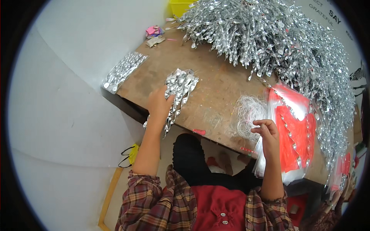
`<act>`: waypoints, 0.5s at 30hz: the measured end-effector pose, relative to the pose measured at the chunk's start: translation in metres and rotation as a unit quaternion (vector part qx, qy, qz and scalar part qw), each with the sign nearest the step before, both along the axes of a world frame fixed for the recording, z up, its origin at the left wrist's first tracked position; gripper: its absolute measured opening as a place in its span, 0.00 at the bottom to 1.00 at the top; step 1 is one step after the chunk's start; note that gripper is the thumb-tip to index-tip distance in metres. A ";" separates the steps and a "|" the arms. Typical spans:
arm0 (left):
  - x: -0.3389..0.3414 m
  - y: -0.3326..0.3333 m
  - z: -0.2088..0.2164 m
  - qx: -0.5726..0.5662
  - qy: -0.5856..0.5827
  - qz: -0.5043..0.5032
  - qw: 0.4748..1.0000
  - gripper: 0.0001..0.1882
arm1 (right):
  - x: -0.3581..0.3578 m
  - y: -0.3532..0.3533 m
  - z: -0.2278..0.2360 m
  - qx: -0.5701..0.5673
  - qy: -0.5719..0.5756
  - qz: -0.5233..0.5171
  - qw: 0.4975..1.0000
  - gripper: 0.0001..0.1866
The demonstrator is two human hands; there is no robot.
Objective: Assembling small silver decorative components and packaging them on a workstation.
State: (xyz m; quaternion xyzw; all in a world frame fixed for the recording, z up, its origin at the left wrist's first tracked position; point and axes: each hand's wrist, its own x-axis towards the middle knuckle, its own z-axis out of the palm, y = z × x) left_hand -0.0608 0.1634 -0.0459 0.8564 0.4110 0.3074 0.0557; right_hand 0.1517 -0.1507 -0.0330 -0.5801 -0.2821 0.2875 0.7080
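Note:
My left hand (159, 103) is closed on the left side of a small bunch of twisted silver foil strips (180, 86) near the table's front edge. The strips' lower ends hang past that edge. My right hand (268, 134) is raised at the right, thumb and forefinger drawn close together; anything thin between them is too small to make out. Beside it lies a tangle of white thread (248, 111). Just right of that hand, red sheets and clear plastic bags (293, 134) are stacked, with silver twisted strips lying on top.
A large heap of silver foil strips (266, 34) covers the far and right side of the brown table (216, 92). Flat packed silver strips (125, 71) lie at the left corner. A small red piece (199, 131) is at the front edge. Another person's hands (339, 194) show at lower right.

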 end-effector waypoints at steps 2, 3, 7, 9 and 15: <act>0.007 -0.007 0.000 0.005 -0.030 -0.035 0.999 0.18 | 0.008 -0.002 0.003 -0.009 -0.020 -0.026 0.999 0.08; 0.006 -0.010 -0.005 0.012 -0.039 -0.043 0.998 0.18 | 0.016 0.004 0.007 -0.016 -0.051 -0.021 0.998 0.08; -0.021 -0.040 0.001 0.059 -0.083 -0.086 0.991 0.16 | 0.072 0.060 0.008 -0.078 -0.163 -0.013 0.983 0.14; -0.030 -0.065 0.007 -0.009 -0.086 -0.131 0.988 0.15 | 0.106 0.093 0.002 -0.086 -0.170 -0.038 0.981 0.19; -0.037 -0.121 -0.005 -0.053 -0.136 -0.262 0.954 0.13 | 0.202 0.155 -0.051 -0.145 -0.311 -0.187 0.920 0.24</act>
